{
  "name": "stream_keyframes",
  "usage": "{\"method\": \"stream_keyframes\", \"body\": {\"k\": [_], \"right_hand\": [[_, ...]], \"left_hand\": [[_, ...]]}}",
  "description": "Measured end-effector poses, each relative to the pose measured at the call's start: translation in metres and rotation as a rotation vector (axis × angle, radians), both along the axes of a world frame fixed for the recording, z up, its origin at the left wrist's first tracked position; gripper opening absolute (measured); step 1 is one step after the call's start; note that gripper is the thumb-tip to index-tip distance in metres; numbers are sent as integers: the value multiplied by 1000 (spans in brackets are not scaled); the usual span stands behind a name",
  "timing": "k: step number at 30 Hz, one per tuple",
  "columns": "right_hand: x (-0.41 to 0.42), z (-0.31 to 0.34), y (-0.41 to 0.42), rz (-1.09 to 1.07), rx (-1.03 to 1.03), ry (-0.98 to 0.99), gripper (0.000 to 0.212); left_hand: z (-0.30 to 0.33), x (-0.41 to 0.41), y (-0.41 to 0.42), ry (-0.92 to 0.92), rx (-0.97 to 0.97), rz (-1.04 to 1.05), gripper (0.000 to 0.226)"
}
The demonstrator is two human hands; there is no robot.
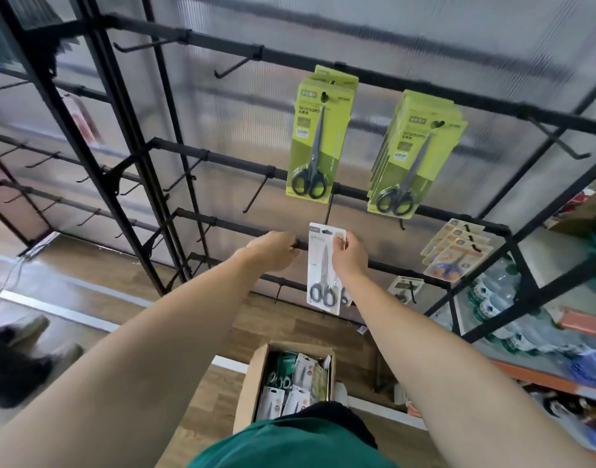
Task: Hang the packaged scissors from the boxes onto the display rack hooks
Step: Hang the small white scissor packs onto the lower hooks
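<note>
My right hand [350, 256] pinches the top of a white packaged pair of scissors [322, 268], which hangs upright in front of the black display rack [222, 224]. My left hand [273, 249] grips the tip of a black hook [298, 244] just left of the pack. Two stacks of green scissor packs [315, 140] [411, 153] hang on upper hooks. An open cardboard box [252, 383] with several scissor packs stands on the floor below.
Beige scissor packs [455, 248] hang at the right, with one small pack [404, 288] lower down. Bare hooks fill the rack's left side. A shelf with water bottles [499, 298] is at right. A person's shoes [30, 336] show at left.
</note>
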State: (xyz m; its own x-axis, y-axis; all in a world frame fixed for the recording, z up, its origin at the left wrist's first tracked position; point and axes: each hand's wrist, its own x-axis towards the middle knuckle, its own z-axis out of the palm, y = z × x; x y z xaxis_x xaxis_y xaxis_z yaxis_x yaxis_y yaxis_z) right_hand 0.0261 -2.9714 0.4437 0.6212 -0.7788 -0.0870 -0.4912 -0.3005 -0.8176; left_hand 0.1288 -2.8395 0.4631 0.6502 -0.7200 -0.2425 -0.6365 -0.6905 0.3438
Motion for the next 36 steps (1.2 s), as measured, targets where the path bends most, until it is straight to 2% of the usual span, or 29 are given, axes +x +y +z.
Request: {"method": "stream_keyframes", "body": {"k": [5,8,11,14,17,20,27,30,36], "right_hand": [[18,-9,-10,-1,-59,105,27],[28,-12,-16,-40,-19,233,39],[33,-18,-16,-42,116,374,51],[26,-28,-5,58,175,490,55],[12,-49,8,231,115,531,53],[-1,-67,23,389,51,539,44],[-13,-122,52,642,-38,684,56],[-16,-150,62,732,-32,755,56],[-32,-237,77,892,51,979,54]], "left_hand": [[-2,-1,-4,35,-17,12,29],[0,-4,-5,48,-14,4,29],[2,-7,-3,59,2,-17,32],[-7,-6,0,80,26,-7,36],[-25,-6,9,119,58,18,37],[-53,-8,21,172,75,52,35],[-125,-24,60,302,109,132,36],[-161,-38,77,357,121,216,34],[-257,-81,102,580,190,381,44]]}}
